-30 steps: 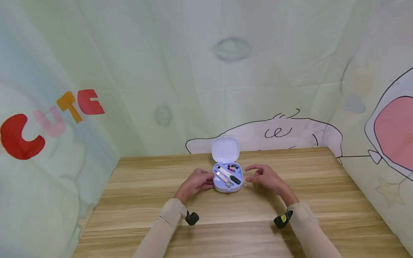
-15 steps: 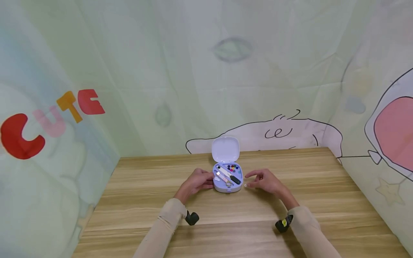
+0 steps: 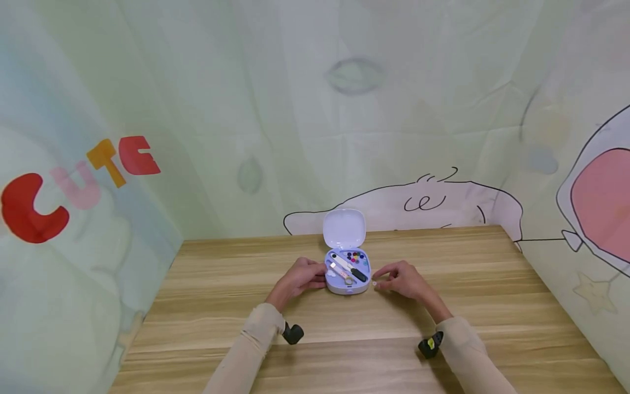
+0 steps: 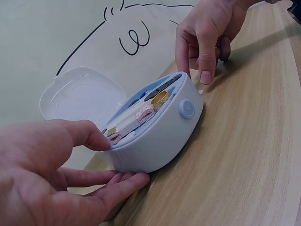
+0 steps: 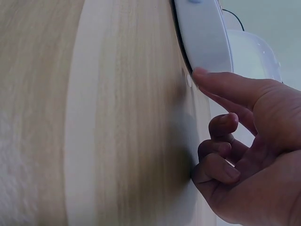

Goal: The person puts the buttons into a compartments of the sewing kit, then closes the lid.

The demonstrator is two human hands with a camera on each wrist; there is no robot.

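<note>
An open sewing kit box [image 3: 347,289], white with a pale blue insert, stands on the table with its lid [image 3: 344,229] raised. Inside lie a black-handled tool [image 3: 358,274], a small tool with a gold ring [image 3: 349,280] and several coloured thread bits or buttons [image 3: 355,256]. My left hand [image 3: 298,276] holds the box's left side, one fingertip at the rim and others low on the wall. Beside the right wall a small white button-like disc [image 4: 201,92] lies on the wood. Just above it is my right hand [image 3: 403,280], thumb and index finger extended and apart, other fingers bent.
The wooden table [image 3: 236,273] reaches back to a printed cloth wall [image 3: 275,137] close behind the lid. A black wrist camera [image 3: 293,333] sits at the left cuff, another camera [image 3: 430,346] at the right.
My right hand has lowered towards the table and the small disc, its index fingertip coming down beside the box. The left hand and the box have stayed in place.
</note>
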